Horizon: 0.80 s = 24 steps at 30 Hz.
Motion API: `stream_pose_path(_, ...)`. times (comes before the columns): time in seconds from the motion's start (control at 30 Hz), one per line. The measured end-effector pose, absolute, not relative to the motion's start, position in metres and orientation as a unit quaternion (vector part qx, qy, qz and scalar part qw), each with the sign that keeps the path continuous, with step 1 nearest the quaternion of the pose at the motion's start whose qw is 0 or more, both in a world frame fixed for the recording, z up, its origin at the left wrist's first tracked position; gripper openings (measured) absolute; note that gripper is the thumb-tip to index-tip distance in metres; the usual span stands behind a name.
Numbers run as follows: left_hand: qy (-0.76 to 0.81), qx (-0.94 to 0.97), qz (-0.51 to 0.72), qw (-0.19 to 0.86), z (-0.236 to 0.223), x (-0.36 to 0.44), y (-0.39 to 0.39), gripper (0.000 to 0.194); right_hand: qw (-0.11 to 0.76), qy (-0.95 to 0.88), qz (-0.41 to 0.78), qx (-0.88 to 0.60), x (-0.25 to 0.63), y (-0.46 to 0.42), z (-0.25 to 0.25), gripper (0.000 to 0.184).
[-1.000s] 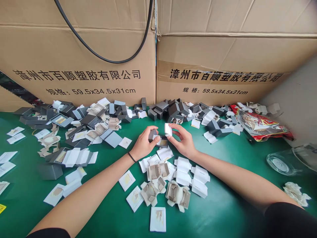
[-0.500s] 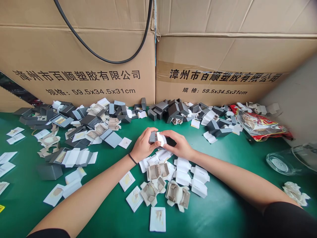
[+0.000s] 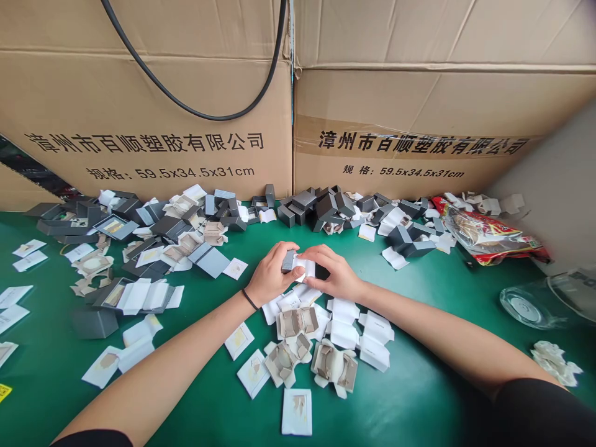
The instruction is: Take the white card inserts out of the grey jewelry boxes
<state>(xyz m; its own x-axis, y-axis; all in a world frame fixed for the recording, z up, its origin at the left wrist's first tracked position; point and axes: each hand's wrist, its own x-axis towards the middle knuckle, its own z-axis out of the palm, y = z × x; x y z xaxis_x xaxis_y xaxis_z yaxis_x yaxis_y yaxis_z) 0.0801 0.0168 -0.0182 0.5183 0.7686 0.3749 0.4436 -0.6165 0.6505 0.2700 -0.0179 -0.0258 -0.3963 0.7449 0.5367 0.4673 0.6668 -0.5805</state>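
My left hand (image 3: 273,275) is closed around a small dark grey box (image 3: 288,261) above the middle of the green table. From the box's right side a white folded card insert (image 3: 305,268) sticks out. My right hand (image 3: 336,273) pinches that insert between thumb and fingers. Part of the box is hidden behind my left fingers. Just below my hands lie several white card pieces (image 3: 344,323) and torn brown-backed inserts (image 3: 333,363). A flat white square piece (image 3: 297,411) with a torn patch rests nearest to me.
Piled dark boxes (image 3: 326,208) and torn card line the back, with more scraps (image 3: 144,295) at left. Two large cartons (image 3: 153,112) stand behind. At right are a red food packet (image 3: 488,233), a clear container (image 3: 526,307) and a crumpled tissue (image 3: 556,363).
The white insert now stands further out of the grey box, to the right. My right hand has shifted very slightly; the scraps on the table lie as before.
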Motion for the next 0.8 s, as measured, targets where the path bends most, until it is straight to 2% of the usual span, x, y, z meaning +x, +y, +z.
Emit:
stream_pose_path(0.4,0.365,0.833,0.333,0.249,-0.0178,0.0801,0.0175,0.058,0.4,-0.833,0.161,-0.347,0.2717,-0.0162,-0.0244,0.035)
stream_pose_path(0.6,0.374,0.823,0.342,0.256,-0.0175,0.0796,0.0201,0.062,0.388,-0.827,0.187,-0.362,0.2713,-0.0172,-0.0268,0.041)
stream_pose_path(0.8,0.387,0.807,0.35,0.276,-0.0174,0.0787,0.0225,0.064,0.413,-0.806,0.183,-0.384,0.2703,-0.0192,-0.0282,0.022)
